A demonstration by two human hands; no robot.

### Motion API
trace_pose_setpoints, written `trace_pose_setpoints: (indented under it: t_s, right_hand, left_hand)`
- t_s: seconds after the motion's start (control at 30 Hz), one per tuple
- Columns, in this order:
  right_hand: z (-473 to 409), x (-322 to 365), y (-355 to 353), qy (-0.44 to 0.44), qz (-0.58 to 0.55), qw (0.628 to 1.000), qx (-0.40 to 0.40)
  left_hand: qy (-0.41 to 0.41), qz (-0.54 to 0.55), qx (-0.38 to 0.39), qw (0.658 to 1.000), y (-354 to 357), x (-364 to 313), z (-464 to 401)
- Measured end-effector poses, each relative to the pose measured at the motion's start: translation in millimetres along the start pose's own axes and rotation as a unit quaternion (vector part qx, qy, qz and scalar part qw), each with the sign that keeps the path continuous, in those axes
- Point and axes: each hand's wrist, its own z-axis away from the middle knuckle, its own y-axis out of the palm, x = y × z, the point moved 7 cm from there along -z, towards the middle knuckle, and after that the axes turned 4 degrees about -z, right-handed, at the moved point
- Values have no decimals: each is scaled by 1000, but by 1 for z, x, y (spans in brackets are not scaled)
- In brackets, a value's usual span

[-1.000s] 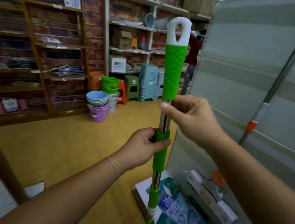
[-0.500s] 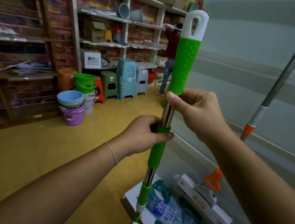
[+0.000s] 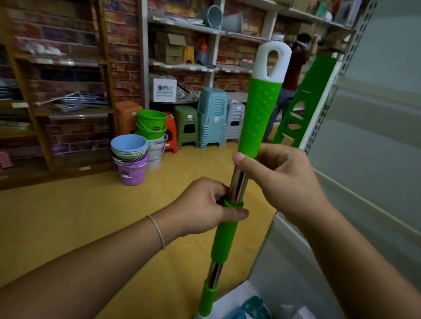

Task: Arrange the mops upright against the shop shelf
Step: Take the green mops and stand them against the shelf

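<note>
Now I hold the mop (image 3: 260, 119) by its pole, tilted a little to the right, its white loop end up near the shelf (image 3: 384, 123) on my right and its foot out of sight below. As I judge it, the step is to set the pole length and lock it before leaning it up, so I should keep the two grips apart, twist the collar (image 3: 230, 206) firmly, and only then tip the top against the shelf so it cannot slide. My left hand (image 3: 203, 208) is wrapped round the pole at the green collar, thumb laid across it. My right hand (image 3: 279, 176) pinches the steel tube just under the dimpled green grip, thumb in front, fingers curled behind. Both forearms reach forward, wrists close together, the right a little higher.
</note>
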Motion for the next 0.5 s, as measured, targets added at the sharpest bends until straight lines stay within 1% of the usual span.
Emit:
trace_pose_setpoints:
  t_s: [0.17, 0.3, 0.5]
  right_hand:
    - [-44, -14, -4, -12, 7, 1000, -1]
    - [-74, -22, 0, -29, 21, 999, -4]
    - [-122, -29, 7, -47, 53, 995, -63]
  left_hand:
    - [-3, -17, 5, 1000, -12, 12, -46]
    - [13, -13, 13, 1000, -25, 18, -79]
    - [82, -9, 50, 995, -52, 14, -133]
